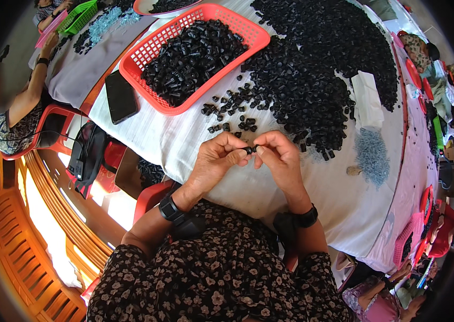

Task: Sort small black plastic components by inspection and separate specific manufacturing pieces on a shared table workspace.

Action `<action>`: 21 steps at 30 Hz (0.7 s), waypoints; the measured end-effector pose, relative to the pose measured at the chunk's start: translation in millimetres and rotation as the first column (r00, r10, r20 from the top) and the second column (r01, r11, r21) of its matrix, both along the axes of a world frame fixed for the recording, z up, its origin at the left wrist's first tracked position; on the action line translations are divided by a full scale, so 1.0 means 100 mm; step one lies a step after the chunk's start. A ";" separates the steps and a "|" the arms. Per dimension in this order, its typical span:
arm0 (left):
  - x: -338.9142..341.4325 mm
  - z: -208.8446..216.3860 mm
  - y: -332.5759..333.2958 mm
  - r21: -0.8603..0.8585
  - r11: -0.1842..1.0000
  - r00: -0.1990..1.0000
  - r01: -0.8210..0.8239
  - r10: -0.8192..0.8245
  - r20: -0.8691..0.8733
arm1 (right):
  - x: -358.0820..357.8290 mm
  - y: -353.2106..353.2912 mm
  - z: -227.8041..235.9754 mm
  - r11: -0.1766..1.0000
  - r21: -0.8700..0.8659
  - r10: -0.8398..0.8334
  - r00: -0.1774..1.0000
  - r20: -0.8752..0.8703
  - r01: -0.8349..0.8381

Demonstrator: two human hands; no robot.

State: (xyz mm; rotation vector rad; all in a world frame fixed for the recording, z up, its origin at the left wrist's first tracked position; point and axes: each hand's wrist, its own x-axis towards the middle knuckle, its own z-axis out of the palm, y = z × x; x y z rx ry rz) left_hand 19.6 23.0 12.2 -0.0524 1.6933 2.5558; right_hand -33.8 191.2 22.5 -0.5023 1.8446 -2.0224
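Between my two hands, above the near edge of the cloth-covered table, is a small black plastic part (250,151). My left hand (217,159) pinches one end of it between thumb and index finger. At its other end my right hand (277,156) closes thumb and index finger on it. Whether it is one piece or two joined pieces is too small to tell. Just beyond my fingers lie several loose black parts (247,123). A large heap of black parts (312,102) spreads behind and to the right. A red basket (170,110) full of similar parts stands beyond my left hand.
A dark phone (121,97) lies left of the basket. On the right are a white paper packet (367,99) and a pile of thin bluish pieces (371,155). Other people sit at tables on both sides. An orange slatted bench (23,241) stands at lower left.
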 end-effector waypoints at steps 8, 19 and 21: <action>0.01 0.00 0.00 -0.077 0.997 1.000 0.010 -0.012 -0.028 | 0.03 -0.02 0.01 0.996 0.094 0.010 0.999 -0.054 -0.004; 0.05 -0.09 0.07 -0.373 0.917 0.987 -0.139 0.097 -0.130 | 0.16 -0.11 0.03 0.912 0.347 -0.023 0.871 -0.490 0.219; 0.04 -0.08 0.10 -0.410 0.898 0.985 -0.159 0.115 -0.129 | 0.19 -0.13 -0.01 0.890 0.362 0.023 0.764 -0.644 0.278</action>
